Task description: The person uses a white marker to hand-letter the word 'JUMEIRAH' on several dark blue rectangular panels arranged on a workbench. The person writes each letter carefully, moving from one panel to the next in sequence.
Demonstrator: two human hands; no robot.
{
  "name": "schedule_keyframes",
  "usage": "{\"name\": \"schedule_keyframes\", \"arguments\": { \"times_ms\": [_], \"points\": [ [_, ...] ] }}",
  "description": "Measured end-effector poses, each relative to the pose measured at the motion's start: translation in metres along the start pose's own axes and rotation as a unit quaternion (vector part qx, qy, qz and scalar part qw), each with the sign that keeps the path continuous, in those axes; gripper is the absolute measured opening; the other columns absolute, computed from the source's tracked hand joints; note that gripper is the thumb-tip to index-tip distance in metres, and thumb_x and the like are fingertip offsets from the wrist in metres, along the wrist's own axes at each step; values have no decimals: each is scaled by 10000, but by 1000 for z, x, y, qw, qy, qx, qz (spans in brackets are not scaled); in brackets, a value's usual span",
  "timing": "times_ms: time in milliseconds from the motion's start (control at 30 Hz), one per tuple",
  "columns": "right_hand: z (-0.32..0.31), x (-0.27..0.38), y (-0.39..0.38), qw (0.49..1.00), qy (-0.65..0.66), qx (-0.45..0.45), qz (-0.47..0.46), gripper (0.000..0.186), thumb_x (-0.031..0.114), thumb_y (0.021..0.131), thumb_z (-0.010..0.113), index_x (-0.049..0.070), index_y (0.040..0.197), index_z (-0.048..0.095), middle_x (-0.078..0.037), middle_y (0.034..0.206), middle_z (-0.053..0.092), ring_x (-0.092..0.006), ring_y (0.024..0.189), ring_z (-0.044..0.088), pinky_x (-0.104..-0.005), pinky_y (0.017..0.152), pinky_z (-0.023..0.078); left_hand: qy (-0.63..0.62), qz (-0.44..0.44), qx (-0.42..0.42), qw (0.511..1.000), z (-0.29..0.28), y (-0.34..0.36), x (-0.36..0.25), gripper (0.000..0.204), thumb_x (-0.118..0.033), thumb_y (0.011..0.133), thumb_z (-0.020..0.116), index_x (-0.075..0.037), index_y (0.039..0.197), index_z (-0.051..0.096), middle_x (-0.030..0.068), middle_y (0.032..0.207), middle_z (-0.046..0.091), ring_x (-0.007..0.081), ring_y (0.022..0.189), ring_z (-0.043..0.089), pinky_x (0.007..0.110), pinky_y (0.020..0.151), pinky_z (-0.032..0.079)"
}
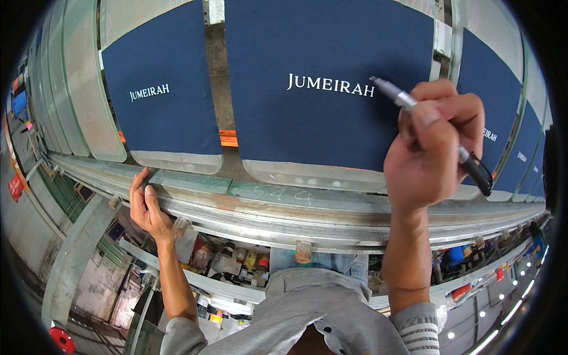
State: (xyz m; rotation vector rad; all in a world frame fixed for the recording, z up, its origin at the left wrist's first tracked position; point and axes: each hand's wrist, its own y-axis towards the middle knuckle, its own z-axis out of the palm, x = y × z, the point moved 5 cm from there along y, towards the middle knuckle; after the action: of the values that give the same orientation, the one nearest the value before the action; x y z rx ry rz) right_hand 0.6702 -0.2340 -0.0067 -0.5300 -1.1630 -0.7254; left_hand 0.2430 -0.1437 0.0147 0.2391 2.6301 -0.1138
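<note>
Resting at the edge of the counter point(266, 193), the left hand point(154, 213) has bent fingers; whether they pinch anything, I cannot tell. Rightward come two large navy cloths point(163, 127), then one pen point(397, 93) slanting over the second, tip up-left, tail down-right, pinched by the right hand's point(435, 151) fingers. Beyond lie at least two more.

The right hand point(435, 148) hides the near right corner of the middle navy panel point(319, 124), whose far edge is cut off; fingers point(470, 112) hide part of the blurred pen point(405, 99).
</note>
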Motion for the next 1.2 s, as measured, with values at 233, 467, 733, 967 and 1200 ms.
{"name": "schedule_keyframes", "arguments": {
  "times_ms": [233,467,733,967,1200],
  "points": [
    [21,-4,-6,973,-213,74,-39,89,-66,676,639,-28,692,560,-141,672,617,-106,517,519,-222,460,390,6,10,-1,1000,-1,0,2,273,-133,974,512,56,779,529,160,1165,677,207,997,591,317,862,435],
    [26,-3,-6,953,-259,140,-68,82,-52,723,621,-22,718,545,-180,729,647,-103,546,542,-228,498,422,6,24,-1,1000,-1,0,1,307,-151,984,522,43,747,494,165,1170,675,226,1040,599,357,957,427],
    [26,-3,-5,950,-267,143,-76,75,-30,724,642,-14,721,568,-176,714,652,-108,533,552,-227,491,416,7,9,2,1000,-1,0,3,306,-156,988,521,38,754,497,166,1180,672,246,1084,596,382,1003,412],
    [25,-5,-5,950,-269,137,-86,75,-6,720,656,-4,721,581,-173,707,654,-108,523,549,-230,488,408,10,8,6,1000,-1,0,4,308,-163,990,518,34,754,500,169,1181,670,262,1122,594,407,1029,404],
    [25,-5,-6,950,-262,142,-89,80,-5,721,658,-1,722,578,-174,709,654,-102,522,542,-226,483,400,10,15,6,1000,0,0,2,306,-155,990,515,32,748,486,175,1183,668,261,1116,596,439,1071,380]
  ]
}}
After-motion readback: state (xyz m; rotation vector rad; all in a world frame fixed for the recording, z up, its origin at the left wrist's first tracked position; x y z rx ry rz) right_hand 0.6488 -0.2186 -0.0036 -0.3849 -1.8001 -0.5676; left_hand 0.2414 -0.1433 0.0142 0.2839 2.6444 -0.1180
